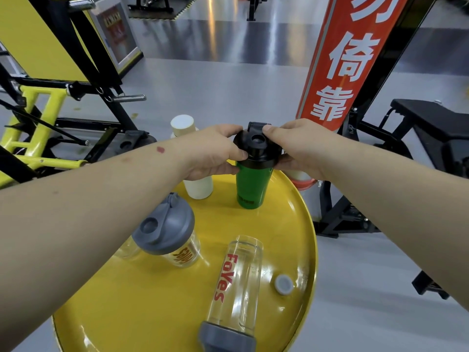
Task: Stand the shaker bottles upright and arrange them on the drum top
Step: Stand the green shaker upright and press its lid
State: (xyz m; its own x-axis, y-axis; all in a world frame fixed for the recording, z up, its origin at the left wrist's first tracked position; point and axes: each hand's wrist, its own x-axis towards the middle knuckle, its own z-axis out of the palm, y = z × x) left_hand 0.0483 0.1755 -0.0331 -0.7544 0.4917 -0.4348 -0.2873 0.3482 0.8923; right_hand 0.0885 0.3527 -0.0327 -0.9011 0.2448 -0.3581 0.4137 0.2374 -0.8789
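Note:
A green shaker bottle [250,185] with a black lid [256,146] stands upright at the far side of the yellow drum top [157,295]. My left hand [212,151] and my right hand [300,146] both grip its lid from either side. A cream bottle [182,127] stands upright behind my left hand. A clear shaker with a grey lid [166,232] stands at the left, partly under my left forearm. A clear "FoYes" shaker [236,283] lies on its side near the front, grey lid toward me.
A small grey bung cap [283,284] sits in the drum top at the right. A red padded post [340,59] rises just behind the drum. Yellow and black gym machines [50,110] stand at the left, a black bench [431,128] at the right.

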